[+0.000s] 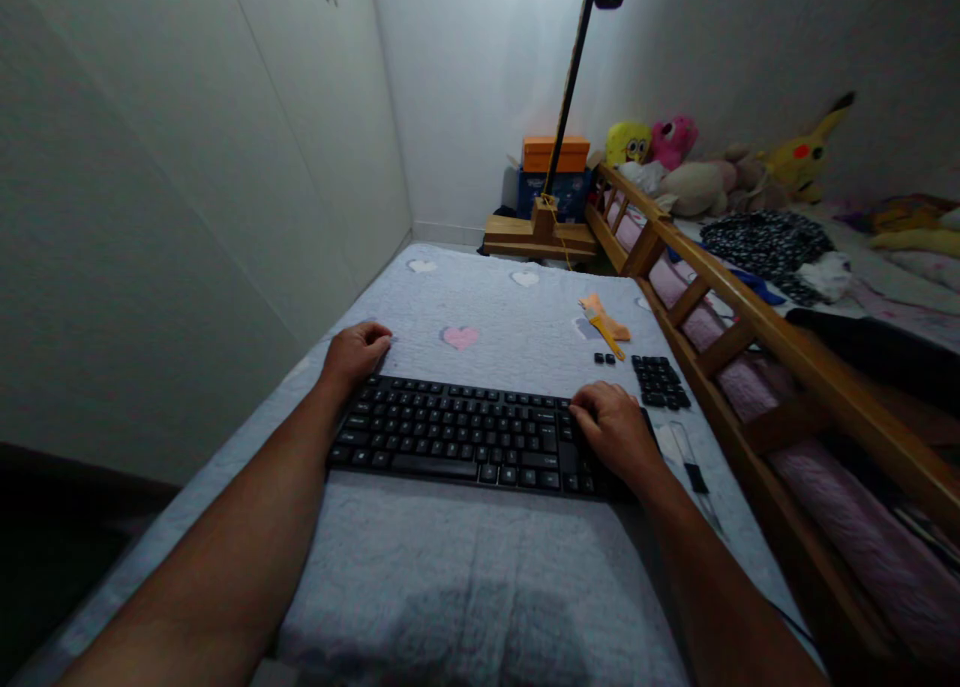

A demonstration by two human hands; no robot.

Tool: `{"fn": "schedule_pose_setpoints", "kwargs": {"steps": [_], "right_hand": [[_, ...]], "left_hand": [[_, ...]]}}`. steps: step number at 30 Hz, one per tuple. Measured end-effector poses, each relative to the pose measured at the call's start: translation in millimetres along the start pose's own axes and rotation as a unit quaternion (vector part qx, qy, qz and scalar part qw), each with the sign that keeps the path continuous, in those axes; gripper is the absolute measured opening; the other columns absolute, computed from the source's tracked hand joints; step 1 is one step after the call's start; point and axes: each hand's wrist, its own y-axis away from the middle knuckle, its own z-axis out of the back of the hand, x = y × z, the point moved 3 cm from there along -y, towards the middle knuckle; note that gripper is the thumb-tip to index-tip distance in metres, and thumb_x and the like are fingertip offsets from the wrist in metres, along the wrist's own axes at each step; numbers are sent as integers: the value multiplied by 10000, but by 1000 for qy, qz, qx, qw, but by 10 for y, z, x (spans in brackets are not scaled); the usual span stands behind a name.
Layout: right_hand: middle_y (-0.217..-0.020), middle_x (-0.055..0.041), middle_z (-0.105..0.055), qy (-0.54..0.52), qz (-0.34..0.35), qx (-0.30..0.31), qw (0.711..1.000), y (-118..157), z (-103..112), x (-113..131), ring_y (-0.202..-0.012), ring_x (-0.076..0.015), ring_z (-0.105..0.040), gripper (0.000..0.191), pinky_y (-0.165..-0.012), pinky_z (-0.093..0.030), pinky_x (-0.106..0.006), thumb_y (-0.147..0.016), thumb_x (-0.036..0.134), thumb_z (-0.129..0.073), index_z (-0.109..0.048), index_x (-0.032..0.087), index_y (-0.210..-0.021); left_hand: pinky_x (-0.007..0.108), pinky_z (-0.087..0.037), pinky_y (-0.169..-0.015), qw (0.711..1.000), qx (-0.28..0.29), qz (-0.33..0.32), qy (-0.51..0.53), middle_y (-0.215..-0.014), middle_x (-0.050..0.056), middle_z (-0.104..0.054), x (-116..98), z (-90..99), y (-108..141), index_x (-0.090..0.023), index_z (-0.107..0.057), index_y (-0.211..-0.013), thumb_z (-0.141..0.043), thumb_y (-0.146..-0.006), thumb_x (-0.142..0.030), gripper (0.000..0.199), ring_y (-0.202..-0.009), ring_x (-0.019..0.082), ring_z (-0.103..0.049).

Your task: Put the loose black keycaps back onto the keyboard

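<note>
Keyboard (pixel 457 432), black, full-size, flat on pale blue quilted cover (pixel 375 542) with heart prints. Pink heart (pixel 459 338) just beyond keyboard; dark shadow on cover, near side of keyboard.

Left hand (pixel 356 355) at keyboard's far left corner, fingers loosely curled, thumb near fingertips, nothing visible in grip; contact with keyboard, cannot tell. Right hand (pixel 613 427) over keyboard's right end, palm down, fingers bent and close together, underside hidden; anything held there, cannot tell.

Off keyboard's far right corner: block of loose black keycaps (pixel 660 382), plus two separate keycaps (pixel 604 358). Farther beyond keyboard, same side: yellow-handled brush (pixel 606 335) against orange cloth (pixel 615 314). Right of keyboard: wire-loop tool (pixel 696 477) with black grip.

Room: white wardrobe (pixel 225 167) left of keyboard, plain pale wall (pixel 457 87) well beyond. Also far beyond keyboard: orange box (pixel 555 154) atop blue box (pixel 531 197), black pole (pixel 571 87) on wooden base (pixel 506 237). Right of keyboard: wooden bed rail (pixel 750 312); past that, SpongeBob plush (pixel 628 145), pink plush (pixel 674 143), Pikachu plush (pixel 799 167), black-and-white patterned fabric (pixel 769 247). Dim light overall.
</note>
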Motion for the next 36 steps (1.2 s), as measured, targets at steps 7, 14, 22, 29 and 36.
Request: {"fn": "schedule_pose_setpoints", "kwargs": {"steps": [7,14,22,29,36], "right_hand": [[-984,-85,-699,71,-53,-39,995,-427,182,-422,-950,-242,-576,167,-817,-365,-354,-877,198,-531,-697,189,-889],[-1128,-118,-670,161,-116,-34,980,-746,104,-742,-1010,-294,-536,230,-789,-362,-387,-885,245,-552,-743,221,-1010],[-1210,-146,-605,199,-110,19,974,-859,21,-776,-1050,-329,-498,267,-793,-367,-407,-878,276,-568,-748,244,-1073],[-1184,-149,-618,221,-86,13,971,-853,17,-704,-1065,-331,-495,227,-809,-393,-414,-860,257,-566,-738,212,-1001],[-1025,-89,-699,52,-51,-52,996,-725,220,-639,-916,-247,-596,140,-834,-432,-376,-828,247,-601,-701,202,-915]], "left_hand": [[288,-508,-781,1000,-3,-12,2,-852,41,-743,25,-8,-8,-203,-715,-844,-590,-703,-378,258,-812,210,-680],[291,-504,-770,1000,-2,-14,2,-862,49,-740,19,-3,-4,-197,-713,-859,-586,-712,-381,267,-812,210,-676],[292,-496,-755,1000,2,-15,8,-839,51,-735,-6,2,1,-181,-712,-851,-581,-709,-374,273,-795,209,-667],[301,-492,-764,1000,-4,-15,10,-845,55,-734,42,-13,-7,-181,-718,-876,-582,-710,-399,305,-788,210,-661],[294,-493,-761,1000,0,-21,11,-852,54,-734,39,-15,-12,-182,-714,-862,-576,-700,-398,303,-799,209,-665]]}}
